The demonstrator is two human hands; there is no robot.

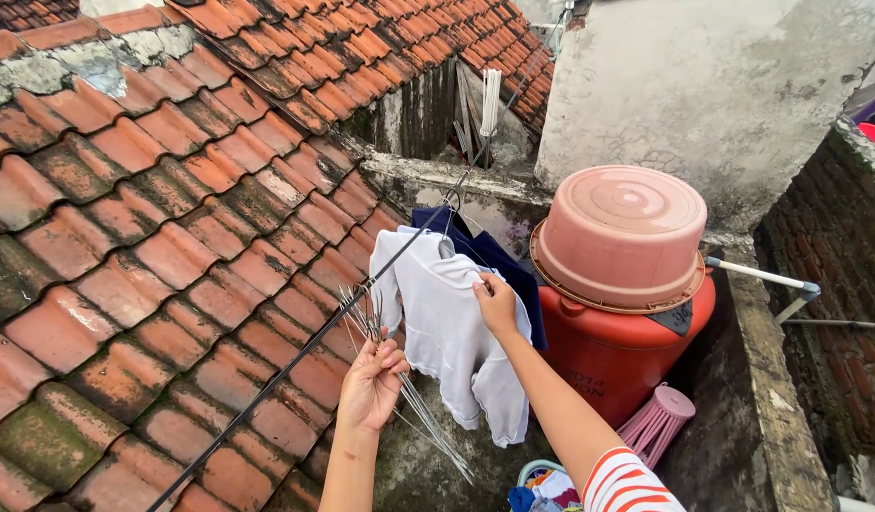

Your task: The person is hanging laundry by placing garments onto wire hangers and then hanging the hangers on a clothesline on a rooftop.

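White shirt hangs on the line, pinched at its shoulder by the right grip, fingers closed on the cloth. Left grip is closed round a bundle of wire hangers, just left of and below the shirt. Hangers' long axis runs down-right, under the hem. Right grip is nearer.

Home rooftop drying spot, mossy clay roof tiles, clothesline with laundry, red water barrel
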